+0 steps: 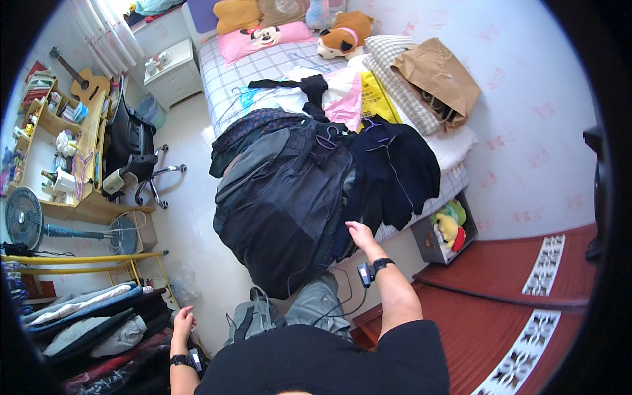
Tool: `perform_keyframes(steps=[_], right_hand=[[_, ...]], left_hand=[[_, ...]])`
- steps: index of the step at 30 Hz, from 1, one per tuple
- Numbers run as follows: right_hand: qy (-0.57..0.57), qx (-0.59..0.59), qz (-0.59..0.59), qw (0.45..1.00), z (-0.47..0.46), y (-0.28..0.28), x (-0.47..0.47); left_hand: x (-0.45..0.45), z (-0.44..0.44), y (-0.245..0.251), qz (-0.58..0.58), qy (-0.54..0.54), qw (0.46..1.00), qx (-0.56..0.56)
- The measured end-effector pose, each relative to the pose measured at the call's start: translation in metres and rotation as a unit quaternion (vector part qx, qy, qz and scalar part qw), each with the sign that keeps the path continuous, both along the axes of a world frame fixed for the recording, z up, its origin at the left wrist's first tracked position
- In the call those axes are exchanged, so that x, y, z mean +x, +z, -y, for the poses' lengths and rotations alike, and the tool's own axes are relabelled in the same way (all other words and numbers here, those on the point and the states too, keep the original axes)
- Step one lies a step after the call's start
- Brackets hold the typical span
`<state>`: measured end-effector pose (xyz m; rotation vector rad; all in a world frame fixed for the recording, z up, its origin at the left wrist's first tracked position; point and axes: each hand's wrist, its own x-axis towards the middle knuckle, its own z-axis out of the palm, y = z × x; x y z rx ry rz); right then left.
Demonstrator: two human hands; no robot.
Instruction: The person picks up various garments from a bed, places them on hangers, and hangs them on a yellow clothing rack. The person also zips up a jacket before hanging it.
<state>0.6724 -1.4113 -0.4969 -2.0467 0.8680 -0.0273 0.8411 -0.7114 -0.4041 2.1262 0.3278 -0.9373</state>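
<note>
My right hand is over the near edge of the bed, by the lower part of a dark navy zip jacket; whether its fingertips touch the cloth I cannot tell. My left hand hangs low at the left, apart from the bed and near the clothes on a rack, with nothing seen in it. A large dark garment lies over other clothes on the bed and drapes off its near side. A purple hanger shows at its collar. Behind lie a black garment and a yellow bag.
A yellow-framed clothes rack with hung garments stands at the left, below a fan and an office chair. A paper bag rests on pillows by the wall. At the right are a toy box and red-brown panels.
</note>
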Motion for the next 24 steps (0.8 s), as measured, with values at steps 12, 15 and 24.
perform_keyframes(steps=[12, 15, 24], right_hand=[[-0.030, 0.172, -0.043, 0.984, 0.117, -0.120, 0.215], [-0.165, 0.369, -0.019, 0.914, 0.134, -0.126, 0.262], [0.031, 0.004, 0.112, 0.993, 0.192, -0.123, 0.304]], left_hand=[[-0.224, 0.086, 0.075, -0.318, 0.201, 0.907, 0.190], [-0.239, 0.105, 0.086, -0.288, 0.251, 0.910, 0.159], [-0.250, 0.145, 0.100, -0.235, 0.315, 0.909, 0.140]])
